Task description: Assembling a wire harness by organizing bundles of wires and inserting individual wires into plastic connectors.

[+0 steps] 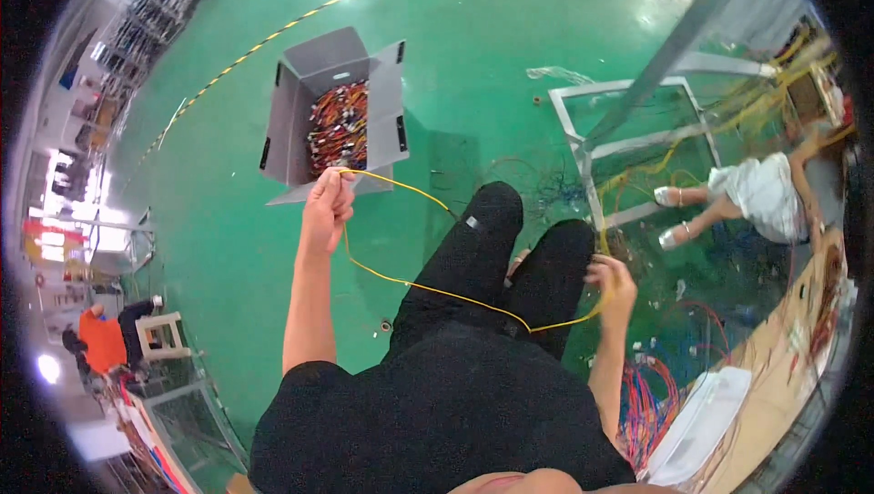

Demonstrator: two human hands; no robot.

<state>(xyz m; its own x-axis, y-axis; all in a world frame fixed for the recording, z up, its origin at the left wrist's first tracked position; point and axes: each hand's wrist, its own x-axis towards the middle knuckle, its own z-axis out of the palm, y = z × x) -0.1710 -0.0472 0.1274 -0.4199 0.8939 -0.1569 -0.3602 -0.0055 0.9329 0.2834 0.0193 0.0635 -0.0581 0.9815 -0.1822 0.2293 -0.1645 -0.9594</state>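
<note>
We stand on the glossy green floor (273, 248) with a long thin yellow wire (428, 289) stretched between our two hands. Our left hand (328, 203) is raised out in front and pinched shut on one end of the wire, just below the open grey corrugated-plastic box (305, 121). Our right hand (612, 283) hangs low beside our black trousers and is curled closed around the other stretch of the wire, which sags in a loose curve across our legs.

As we judge it, the work is in mid-course: the box already holds a dense heap of red, orange and dark wire bundles (339, 125), yet this yellow length is not in it, and many more loose wires lie tangled by the white metal frame (628, 143) and in red and blue bunches (648, 403) at lower right.

For packaging, the grey box stands with its flaps spread, dark slot handles on two sides; we see no label we can make out on it. A yellow-and-black striped line (300, 19) runs across the floor beyond it. A flat white sheet-like pack (701, 412) lies on the wooden bench (774, 348) at right. Another person in white (760, 189) sits by the frame.
</note>
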